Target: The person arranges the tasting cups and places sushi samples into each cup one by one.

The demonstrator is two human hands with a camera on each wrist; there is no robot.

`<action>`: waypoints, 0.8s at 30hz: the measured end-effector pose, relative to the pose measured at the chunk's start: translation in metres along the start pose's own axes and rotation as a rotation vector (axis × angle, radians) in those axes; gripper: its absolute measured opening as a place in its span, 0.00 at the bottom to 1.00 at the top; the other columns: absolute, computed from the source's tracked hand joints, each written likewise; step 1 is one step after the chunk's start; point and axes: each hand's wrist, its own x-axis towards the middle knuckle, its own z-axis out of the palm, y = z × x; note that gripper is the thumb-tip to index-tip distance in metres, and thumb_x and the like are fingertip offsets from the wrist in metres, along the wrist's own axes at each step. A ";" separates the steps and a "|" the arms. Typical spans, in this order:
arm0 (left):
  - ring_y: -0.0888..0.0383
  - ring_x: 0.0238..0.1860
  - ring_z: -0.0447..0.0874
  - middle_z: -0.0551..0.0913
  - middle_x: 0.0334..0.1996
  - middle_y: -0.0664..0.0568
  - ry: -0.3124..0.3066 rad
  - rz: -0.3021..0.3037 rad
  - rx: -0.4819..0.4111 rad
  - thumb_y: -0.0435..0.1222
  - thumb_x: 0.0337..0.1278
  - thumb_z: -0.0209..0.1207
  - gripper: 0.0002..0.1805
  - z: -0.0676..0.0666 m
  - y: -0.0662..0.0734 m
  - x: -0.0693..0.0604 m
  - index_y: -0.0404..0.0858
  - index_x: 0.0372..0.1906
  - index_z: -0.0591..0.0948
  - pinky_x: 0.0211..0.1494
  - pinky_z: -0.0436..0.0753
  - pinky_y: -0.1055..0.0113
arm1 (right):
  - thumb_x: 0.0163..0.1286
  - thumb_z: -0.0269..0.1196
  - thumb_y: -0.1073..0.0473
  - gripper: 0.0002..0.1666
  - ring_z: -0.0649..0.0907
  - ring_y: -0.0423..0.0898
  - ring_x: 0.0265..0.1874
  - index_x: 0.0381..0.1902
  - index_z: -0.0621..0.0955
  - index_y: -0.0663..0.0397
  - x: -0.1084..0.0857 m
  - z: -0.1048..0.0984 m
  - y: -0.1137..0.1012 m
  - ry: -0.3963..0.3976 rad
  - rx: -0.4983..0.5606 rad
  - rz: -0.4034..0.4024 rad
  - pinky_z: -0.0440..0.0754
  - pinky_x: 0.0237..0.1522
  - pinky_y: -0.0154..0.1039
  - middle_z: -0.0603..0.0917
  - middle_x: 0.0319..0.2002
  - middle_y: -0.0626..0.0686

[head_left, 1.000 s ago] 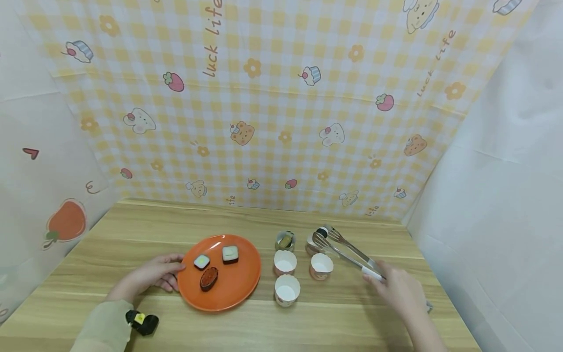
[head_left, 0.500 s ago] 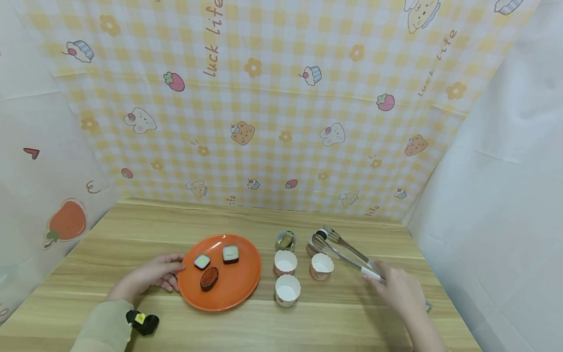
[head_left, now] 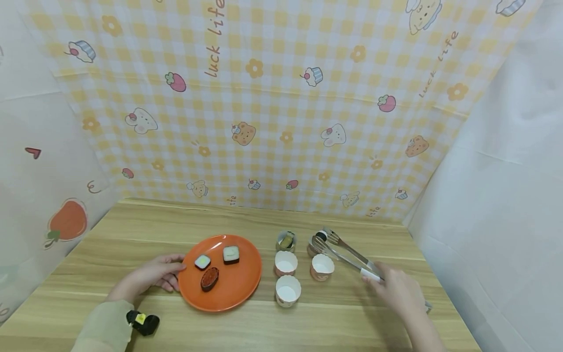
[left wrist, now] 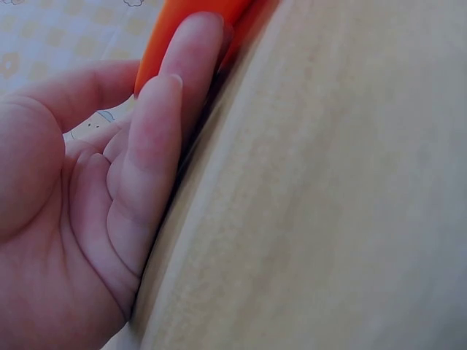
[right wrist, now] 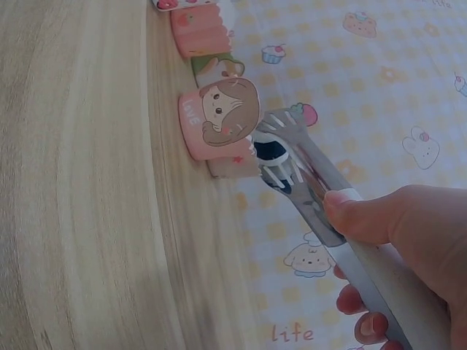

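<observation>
With my right hand [head_left: 398,288] I grip the long silver metal tongs with white handle parts [right wrist: 372,284]; my thumb lies on one arm and my fingers curl around the other side. The two slotted tips of the tongs stand apart, and between them is a small round piece, black and white [right wrist: 270,150]. This piece is at the mouth of the farther brownish paper cup [head_left: 312,249], but I cannot tell if the tips press on it or only surround it. Just in front of this cup stands a pink paper cup with white inside [head_left: 322,267]. To the left, three more cups make a row: a greenish cup [head_left: 286,250] with an olive-green piece [head_left: 287,241] in it, then two pinkish cups with wavy white rims [head_left: 286,264], one nearer to me than the other. My left hand [head_left: 160,271] pinches the left rim of the round, shiny orange plate [head_left: 237,288], with the thumb at the edge and other fingers against the underside. The plate carries three pieces of sushi: a small white square one with yellowish centre [head_left: 202,262], a bigger white square one with dark base [head_left: 230,254], and a dark oval one with red-orange top [head_left: 209,279]. The plate and cups are on the light wooden table [head_left: 145,220].
</observation>
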 end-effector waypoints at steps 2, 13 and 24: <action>0.54 0.25 0.83 0.82 0.27 0.43 0.000 0.000 0.001 0.37 0.71 0.49 0.31 0.000 0.000 0.000 0.18 0.66 0.55 0.30 0.84 0.63 | 0.58 0.67 0.37 0.38 0.75 0.44 0.19 0.54 0.80 0.61 0.000 0.001 0.001 0.006 0.000 -0.003 0.71 0.15 0.37 0.85 0.34 0.58; 0.55 0.25 0.82 0.82 0.27 0.43 -0.007 0.010 0.001 0.37 0.72 0.48 0.30 0.000 0.000 0.000 0.18 0.65 0.56 0.29 0.83 0.64 | 0.58 0.64 0.33 0.40 0.76 0.45 0.19 0.53 0.80 0.60 0.001 0.004 0.002 0.028 -0.001 0.000 0.71 0.15 0.39 0.85 0.32 0.56; 0.55 0.25 0.82 0.82 0.27 0.44 -0.007 0.017 0.000 0.36 0.71 0.48 0.30 0.001 0.001 -0.001 0.17 0.65 0.55 0.29 0.83 0.64 | 0.57 0.66 0.34 0.40 0.74 0.44 0.18 0.54 0.79 0.61 0.001 0.003 0.000 0.030 -0.006 0.007 0.70 0.15 0.39 0.85 0.32 0.57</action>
